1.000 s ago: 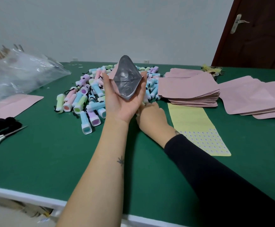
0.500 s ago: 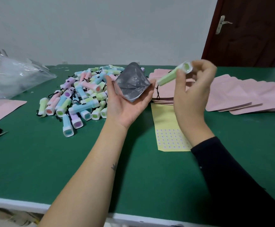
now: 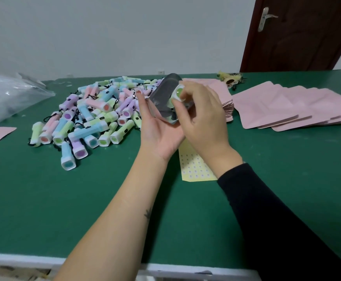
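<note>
Head view, left hand point(image 3: 161, 132) fingers curled round open pouch point(image 3: 162, 96), right hand point(image 3: 204, 118) fingers pinching green flashlight point(image 3: 178, 94).

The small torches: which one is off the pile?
The green torch, pinched by the right hand at the grey pouch in the left hand; the others lie heaped on the table.

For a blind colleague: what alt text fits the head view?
A left hand holds an open silver-lined pouch while the right hand pinches a green flashlight at its mouth, above a green table. Pastel flashlights lie piled to the left, pink pouches stacked to the right, a yellow dotted sheet beneath the hands.
</note>
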A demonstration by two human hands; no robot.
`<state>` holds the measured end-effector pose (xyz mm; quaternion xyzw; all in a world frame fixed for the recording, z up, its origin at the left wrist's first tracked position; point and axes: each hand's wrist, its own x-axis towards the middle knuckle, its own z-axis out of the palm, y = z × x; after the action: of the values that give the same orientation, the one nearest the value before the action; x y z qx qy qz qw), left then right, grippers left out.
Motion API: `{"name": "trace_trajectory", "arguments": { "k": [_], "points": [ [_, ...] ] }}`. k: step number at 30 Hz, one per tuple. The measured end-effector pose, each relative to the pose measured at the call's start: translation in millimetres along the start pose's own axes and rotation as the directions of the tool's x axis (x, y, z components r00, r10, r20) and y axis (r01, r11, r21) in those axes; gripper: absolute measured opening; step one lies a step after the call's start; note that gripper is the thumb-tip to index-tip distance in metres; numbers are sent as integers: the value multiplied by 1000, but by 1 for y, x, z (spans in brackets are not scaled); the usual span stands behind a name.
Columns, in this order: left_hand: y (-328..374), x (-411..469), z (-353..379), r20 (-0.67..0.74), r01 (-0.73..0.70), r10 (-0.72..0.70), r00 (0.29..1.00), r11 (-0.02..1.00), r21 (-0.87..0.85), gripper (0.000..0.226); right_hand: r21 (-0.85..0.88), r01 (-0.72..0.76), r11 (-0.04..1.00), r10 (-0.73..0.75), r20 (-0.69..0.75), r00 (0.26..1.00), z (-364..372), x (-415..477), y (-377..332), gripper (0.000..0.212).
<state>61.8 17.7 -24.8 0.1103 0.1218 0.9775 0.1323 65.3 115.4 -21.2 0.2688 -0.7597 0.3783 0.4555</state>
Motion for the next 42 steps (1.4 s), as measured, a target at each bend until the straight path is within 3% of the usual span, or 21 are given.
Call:
{"name": "trace_trajectory", "arguments": {
  "k": [3,6,8,13,15,17,19,21,23,24,25,28,29,31,32,34,36,39,42],
  "points": [
    [1,-3,0,-55,-31,32,998,999,23,75,-16,-21,1000,23,164,986,-1,2,0,19],
    [1,-6,3,-57,-2,4,998,999,37,84,-28,-26,999,27,28,999,-3,6,2,32],
    [0,-5,4,-53,19,-18,998,1000,23,90,29,-168,985,169,-59,984,-6,7,8,36],
    [4,-5,8,24,94,-94,995,996,0,102,101,-528,843,530,8,848,-4,0,30,44],
    [5,-6,8,52,146,-145,988,989,-6,106,89,-648,756,639,113,761,-2,-1,39,52],
    [5,-8,8,88,231,-232,969,973,14,108,110,-702,704,664,250,705,0,-1,44,48],
    [3,-9,10,157,331,-341,927,940,88,110,162,-686,709,617,328,715,3,1,46,27],
    [3,-12,12,179,369,-405,897,907,203,117,235,-689,686,632,276,724,-1,3,44,26],
    [7,-13,13,131,338,-408,904,867,366,128,361,-718,595,689,230,687,-8,3,46,28],
    [12,-12,13,88,298,-376,922,838,456,129,413,-736,537,721,229,654,-10,3,46,26],
    [19,-10,12,46,237,-305,951,818,524,122,400,-733,550,716,225,660,-10,3,49,21],
    [40,-9,6,-51,-34,75,996,829,559,65,398,-726,561,688,264,676,-14,-1,55,8],
    [47,-6,1,-112,-120,241,964,771,626,51,412,-744,526,688,308,658,-14,-2,58,7],
    [57,-2,-13,-144,-115,467,872,482,869,55,428,-766,479,674,380,634,-15,-3,62,8],
    [57,-1,-19,-125,-60,485,865,347,936,64,440,-769,464,654,415,632,-16,-2,63,10],
    [53,0,-27,-128,28,385,914,253,967,64,469,-781,413,625,477,618,-15,-2,65,11],
    [45,-1,-30,-168,78,331,928,267,961,48,459,-794,397,618,506,602,-14,-4,66,10],
    [40,3,-40,-220,119,385,896,269,956,30,434,-814,386,628,522,577,-14,-6,68,8],
    [40,4,-41,-231,134,353,907,278,951,10,441,-826,351,630,542,556,-14,-6,67,10]
  ]
}}
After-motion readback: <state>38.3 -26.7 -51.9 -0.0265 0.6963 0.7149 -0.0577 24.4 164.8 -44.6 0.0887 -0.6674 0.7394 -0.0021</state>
